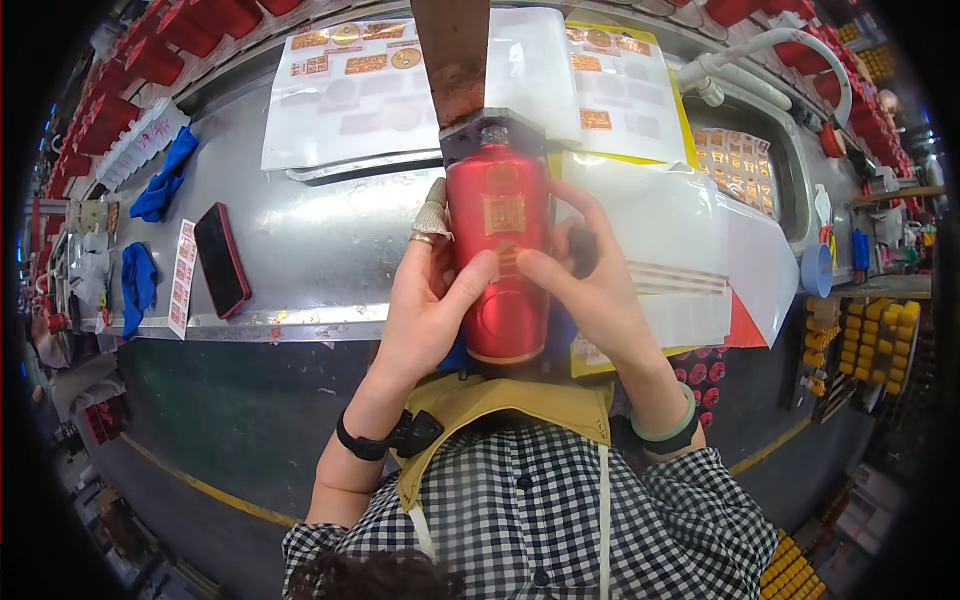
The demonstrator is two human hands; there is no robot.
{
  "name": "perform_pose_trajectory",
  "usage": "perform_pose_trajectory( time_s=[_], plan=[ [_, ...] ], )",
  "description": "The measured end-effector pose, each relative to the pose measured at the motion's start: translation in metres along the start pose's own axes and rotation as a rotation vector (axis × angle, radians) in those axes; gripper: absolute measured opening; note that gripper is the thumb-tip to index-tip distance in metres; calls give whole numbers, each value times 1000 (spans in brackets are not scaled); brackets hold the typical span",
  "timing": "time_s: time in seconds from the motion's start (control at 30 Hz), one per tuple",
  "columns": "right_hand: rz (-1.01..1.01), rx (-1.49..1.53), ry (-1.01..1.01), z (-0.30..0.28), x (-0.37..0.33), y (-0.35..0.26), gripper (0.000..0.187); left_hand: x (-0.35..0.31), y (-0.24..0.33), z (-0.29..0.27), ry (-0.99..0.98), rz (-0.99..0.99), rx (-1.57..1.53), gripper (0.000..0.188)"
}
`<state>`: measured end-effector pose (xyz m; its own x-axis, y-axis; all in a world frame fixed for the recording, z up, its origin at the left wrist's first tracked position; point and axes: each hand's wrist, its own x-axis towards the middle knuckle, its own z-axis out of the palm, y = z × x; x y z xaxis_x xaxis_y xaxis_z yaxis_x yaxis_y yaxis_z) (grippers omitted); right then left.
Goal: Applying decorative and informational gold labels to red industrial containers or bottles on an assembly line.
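A glossy red bottle (pixel 505 325) lies in front of me, its threaded neck pointing away and its base toward my apron. Gold decals sit on its upward side. My left hand (pixel 425 290) is on the bottle's left side, its thumb pressing near the middle decal. One of its fingers wears a whitish wrap, and a ring shows below that. From the other side my right hand (pixel 600 285) grips the bottle, its thumb tip on the same decal. The neck end meets a dark metal block (pixel 532 125) under an upright rusty bar (pixel 452 60). Whatever supports the bottle underneath is hidden.
Decal sheets (pixel 350 100) and clear plastic film lie on the metal bench. At left are a phone (pixel 221 262), a decal strip (pixel 182 280) and blue cloths (pixel 165 175). A sink (pixel 800 180) with a white faucet (pixel 765 38) stands right. Red bottles line the far edge.
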<state>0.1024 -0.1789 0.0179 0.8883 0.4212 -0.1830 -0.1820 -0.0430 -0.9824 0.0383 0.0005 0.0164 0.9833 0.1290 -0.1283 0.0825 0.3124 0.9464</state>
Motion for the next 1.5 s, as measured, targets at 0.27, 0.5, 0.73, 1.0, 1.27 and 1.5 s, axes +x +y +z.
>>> perform_pose_trajectory(
  time_s=[0.27, 0.5, 0.73, 1.0, 1.27, 1.5],
  plan=[
    [3, -34, 2, -1, 0, 0, 77, -3, -2, 1, -3, 25, 94, 75],
    [-118, -366, 50, -12, 5, -14, 73, -1, -3, -1, -18, 25, -15, 67],
    [-1003, -836, 18, -6, 21, -49, 33, -8, -5, 1, 136, 7, -2, 67],
    [-1130, -726, -341, -5, -7, -49, 17, -8, 8, -4, -3, -96, -134, 68],
    [-1158, -773, -240, -32, -17, -17, 19, -2, 2, -10, 10, -148, -98, 69],
    [-857, -657, 9, -29, 41, -31, 24, -4, 6, -7, 5, -144, -109, 72]
  ],
)
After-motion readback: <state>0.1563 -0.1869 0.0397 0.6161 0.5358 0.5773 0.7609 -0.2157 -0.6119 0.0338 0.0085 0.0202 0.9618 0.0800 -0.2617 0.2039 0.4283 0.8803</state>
